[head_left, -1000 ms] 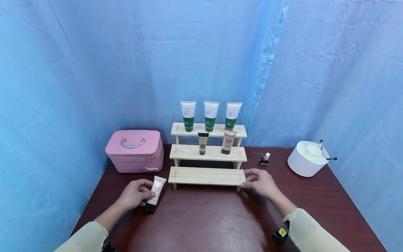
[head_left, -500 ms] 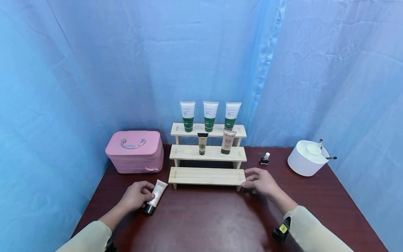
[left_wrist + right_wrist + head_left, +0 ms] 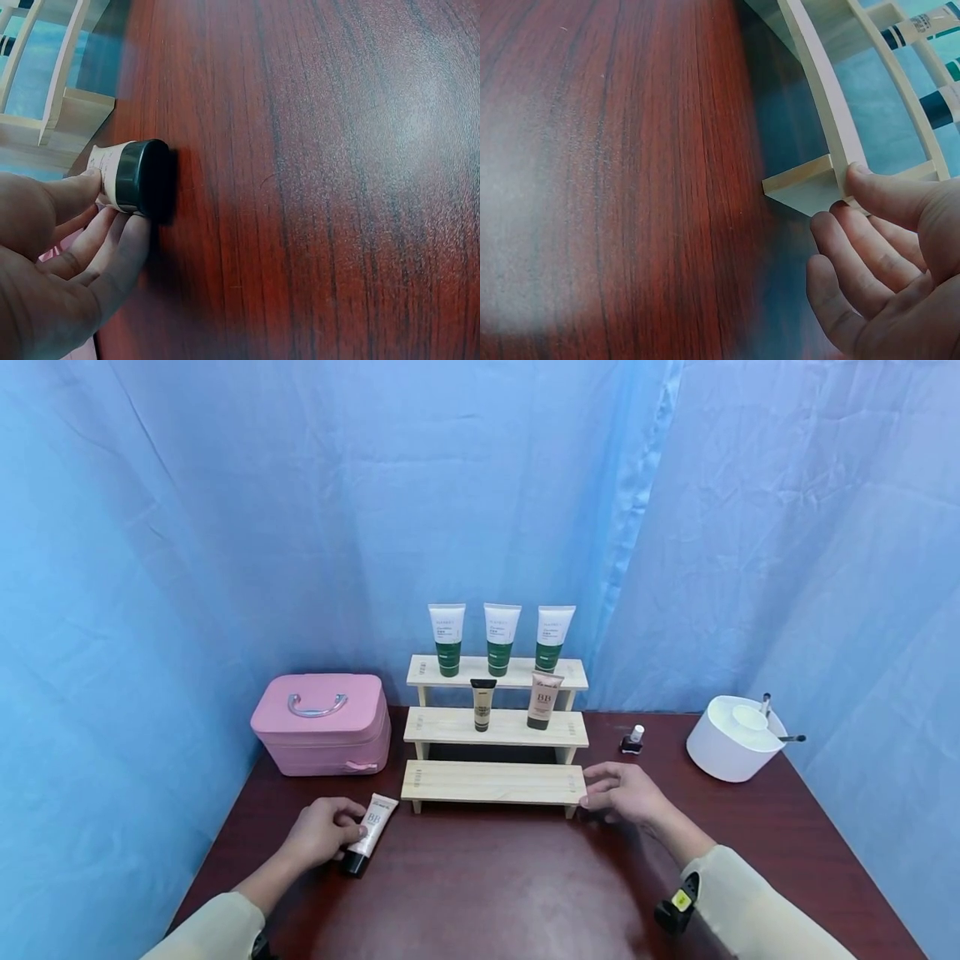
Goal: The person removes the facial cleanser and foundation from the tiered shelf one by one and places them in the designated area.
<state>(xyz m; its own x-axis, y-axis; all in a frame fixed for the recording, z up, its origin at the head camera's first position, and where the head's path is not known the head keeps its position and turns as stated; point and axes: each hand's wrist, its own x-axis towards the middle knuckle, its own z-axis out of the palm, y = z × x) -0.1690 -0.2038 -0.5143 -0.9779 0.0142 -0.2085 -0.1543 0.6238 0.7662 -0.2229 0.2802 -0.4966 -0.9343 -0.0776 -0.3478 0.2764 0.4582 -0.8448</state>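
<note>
My left hand (image 3: 318, 833) pinches a pale pink BB cream tube (image 3: 377, 820) between thumb and fingers, low at the table's left front. The tube leans with its black cap (image 3: 142, 177) down and toward me, the cap close over the tabletop. My right hand (image 3: 628, 795) grips the right end of the lowest step of a three-tier wooden display stand (image 3: 491, 781); in the right wrist view the thumb (image 3: 881, 196) lies on the board's edge, fingers curled beneath. On the middle step stand a small gold tube (image 3: 482, 703) and another BB cream tube (image 3: 543, 697).
Several white-and-green tubes (image 3: 501, 631) stand along the top step. A pink case (image 3: 321, 727) sits left of the stand. To its right are a small dark bottle with a white cap (image 3: 632, 741) and a white holder (image 3: 723, 745) with brushes. Blue curtains (image 3: 480, 485) enclose the table.
My left hand has lowered the BB cream tube slightly toward me. The right hand keeps its grip at the step's end.
</note>
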